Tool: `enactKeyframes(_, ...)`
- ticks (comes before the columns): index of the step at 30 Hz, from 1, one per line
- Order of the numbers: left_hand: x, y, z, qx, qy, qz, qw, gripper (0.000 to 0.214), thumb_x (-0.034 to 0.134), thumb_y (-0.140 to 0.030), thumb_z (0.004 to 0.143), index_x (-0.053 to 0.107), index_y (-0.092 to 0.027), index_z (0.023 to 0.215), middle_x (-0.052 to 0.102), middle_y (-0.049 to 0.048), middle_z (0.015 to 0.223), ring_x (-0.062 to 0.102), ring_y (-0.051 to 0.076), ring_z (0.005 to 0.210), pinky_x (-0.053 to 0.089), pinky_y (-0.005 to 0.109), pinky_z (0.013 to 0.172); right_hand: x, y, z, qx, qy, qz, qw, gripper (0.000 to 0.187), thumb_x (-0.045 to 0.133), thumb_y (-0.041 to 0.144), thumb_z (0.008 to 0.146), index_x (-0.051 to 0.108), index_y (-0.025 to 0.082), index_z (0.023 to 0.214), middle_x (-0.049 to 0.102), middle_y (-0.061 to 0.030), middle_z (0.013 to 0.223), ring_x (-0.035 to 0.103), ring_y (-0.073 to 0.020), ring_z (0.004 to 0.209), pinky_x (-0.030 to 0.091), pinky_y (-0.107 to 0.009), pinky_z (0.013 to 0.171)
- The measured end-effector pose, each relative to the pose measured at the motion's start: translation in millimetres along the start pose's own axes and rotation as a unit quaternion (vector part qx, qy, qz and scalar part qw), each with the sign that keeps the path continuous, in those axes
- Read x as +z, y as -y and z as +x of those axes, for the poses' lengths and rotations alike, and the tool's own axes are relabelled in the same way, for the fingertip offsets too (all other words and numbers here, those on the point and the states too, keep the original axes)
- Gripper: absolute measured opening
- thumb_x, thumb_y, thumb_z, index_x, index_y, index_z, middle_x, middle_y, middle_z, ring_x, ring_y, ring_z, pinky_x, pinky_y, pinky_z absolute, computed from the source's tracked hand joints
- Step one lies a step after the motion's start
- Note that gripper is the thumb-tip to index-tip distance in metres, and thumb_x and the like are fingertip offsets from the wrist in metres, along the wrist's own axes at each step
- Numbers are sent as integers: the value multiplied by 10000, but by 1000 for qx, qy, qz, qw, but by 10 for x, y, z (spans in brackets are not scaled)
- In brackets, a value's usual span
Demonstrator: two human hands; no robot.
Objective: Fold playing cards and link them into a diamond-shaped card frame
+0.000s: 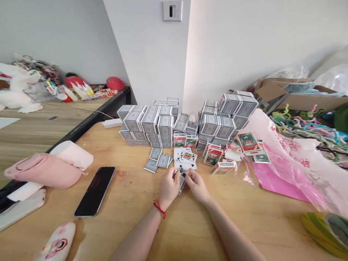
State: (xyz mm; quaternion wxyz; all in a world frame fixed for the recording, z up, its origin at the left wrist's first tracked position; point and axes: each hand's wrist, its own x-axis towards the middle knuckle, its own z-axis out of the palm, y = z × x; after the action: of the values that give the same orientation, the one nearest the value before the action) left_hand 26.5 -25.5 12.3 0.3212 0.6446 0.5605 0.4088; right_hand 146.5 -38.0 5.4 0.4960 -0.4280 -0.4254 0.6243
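Note:
My left hand [169, 185], with a red string on its wrist, is closed around a few playing cards [182, 185] at the middle of the table. My right hand [196, 184] meets it from the other side, its fingers pinched at the top of the same cards. Just beyond my fingers lie face-up playing cards [187, 156], overlapping one another. Face-down cards with a grey pattern [157, 159] are spread to the left of them. Blocks of grey-backed cards [136, 121] are stacked behind, with more card stacks [217, 125] to the right.
Red and green card boxes [212, 156] stand right of my hands, near pink plastic wrapping [277, 177]. On the left are a phone [95, 191], a pink roll-shaped item [47, 170] and a white paper roll [73, 154]. Yellow tape [318, 224] sits at the front right.

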Motion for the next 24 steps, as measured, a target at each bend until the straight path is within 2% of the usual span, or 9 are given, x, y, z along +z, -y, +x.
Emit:
enactKeyframes(6,-13,22,18,-17,-4,-14,1000,222,391,-346,840,473,-181,717,553,5,638,513,131,593,355,223,541,-31,-5,14,-6,17,-11,1000,265,532,455,778,502,194,749,530,9,679,513,-129,591,452,-263,567)
enactKeyframes(14,-20,-11,21,-1,30,-54,998,216,432,-365,827,520,-175,878,595,23,742,548,135,646,406,229,585,-53,-62,27,-77,-33,-77,994,289,496,483,798,471,195,783,525,11,643,507,-129,561,436,-249,541)
enactKeyframes(17,-8,-10,15,0,32,-46,998,206,441,-363,823,522,-175,841,601,25,736,551,135,649,405,227,588,-55,-64,19,-86,-30,-89,992,276,478,475,811,469,200,791,535,3,656,523,-139,571,446,-258,544)
enactKeyframes(24,4,-17,9,11,-19,25,999,208,428,-338,825,489,-182,703,566,3,630,510,123,572,348,210,533,-32,-61,11,-93,-36,-115,988,267,481,461,807,464,200,755,550,-7,669,538,-148,586,454,-262,546)
